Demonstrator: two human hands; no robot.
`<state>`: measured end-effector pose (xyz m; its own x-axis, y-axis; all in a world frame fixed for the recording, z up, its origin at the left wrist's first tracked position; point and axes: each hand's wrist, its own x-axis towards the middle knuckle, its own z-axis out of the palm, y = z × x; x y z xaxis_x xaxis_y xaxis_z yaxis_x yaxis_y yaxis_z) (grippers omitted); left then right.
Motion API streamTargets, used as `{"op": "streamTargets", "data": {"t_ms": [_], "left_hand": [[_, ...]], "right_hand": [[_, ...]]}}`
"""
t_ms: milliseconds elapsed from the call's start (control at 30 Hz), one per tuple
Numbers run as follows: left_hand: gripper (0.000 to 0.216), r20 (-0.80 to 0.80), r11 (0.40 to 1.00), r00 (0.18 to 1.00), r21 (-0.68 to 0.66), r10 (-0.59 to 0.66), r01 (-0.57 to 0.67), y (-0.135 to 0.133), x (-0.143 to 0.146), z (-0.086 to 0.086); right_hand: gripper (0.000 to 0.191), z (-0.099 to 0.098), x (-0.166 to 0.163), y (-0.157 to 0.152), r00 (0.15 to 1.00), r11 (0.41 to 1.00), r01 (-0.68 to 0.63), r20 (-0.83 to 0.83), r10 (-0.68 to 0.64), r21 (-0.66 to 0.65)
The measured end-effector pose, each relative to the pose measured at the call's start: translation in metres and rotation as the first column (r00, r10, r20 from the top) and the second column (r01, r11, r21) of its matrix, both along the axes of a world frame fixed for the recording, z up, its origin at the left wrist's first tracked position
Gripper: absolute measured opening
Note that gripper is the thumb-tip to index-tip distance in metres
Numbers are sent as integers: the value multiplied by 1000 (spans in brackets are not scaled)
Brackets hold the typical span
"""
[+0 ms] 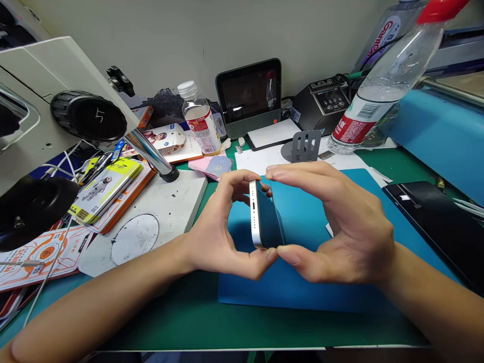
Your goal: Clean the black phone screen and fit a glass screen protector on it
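Note:
My left hand [215, 237] is closed around a smartphone [255, 217], its fingers at the top edge and its thumb at the bottom. The phone stands on its long edge in the air, with its silver end and charging port facing me and its dark screen turned right. A thin clear sheet like a screen protector [279, 217] stands beside the screen, slightly apart from it along the near side. My right hand [351, 227] grips that sheet between fingertips above and thumb below. Beneath both hands lies a blue mat [302, 290].
A microscope [86, 111] with a white base [170, 217] stands left, near stacked boxes [109, 186]. A drink bottle [200, 121], a smart display [249, 96] and a phone stand [305, 146] are behind. At right are a large water bottle [385, 85] and a black phone-like slab [427, 222].

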<state>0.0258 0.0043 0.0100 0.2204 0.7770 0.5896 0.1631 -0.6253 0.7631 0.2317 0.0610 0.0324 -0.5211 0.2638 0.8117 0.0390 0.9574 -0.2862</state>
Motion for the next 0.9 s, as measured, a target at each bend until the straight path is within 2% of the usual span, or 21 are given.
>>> {"op": "streamTargets", "data": {"t_ms": [233,400,500,600,667,800,900], "left_hand": [[73,-1,999,1000,-39,-1,1,1,-3,1],[74,-4,998,1000,-65,-3,2,1,-7,-1],[74,-24,998,1000,-65,18,-19,2,-11,-3],[74,-28,996,999,-86,19,-22,2,-16,-2],[73,-11,989,1000,-146,3,-4,4,-20,-1],[65,32,949,999,-315,17,-7,11,-29,3],[62,21,923,1000,-384,2,6,16,-35,5]], "right_hand": [[70,-9,3,9,995,990,-86,-62,79,-111],[67,-12,6,10,987,939,-132,-129,95,-317],[55,-7,8,14,966,881,-165,-252,54,-443],[38,0,9,20,918,797,-190,-391,-63,-574],[33,5,10,26,887,744,-207,-442,-131,-635],[41,9,10,37,822,647,-230,-501,-272,-727],[47,6,12,46,798,577,-240,-498,-341,-780]]}}
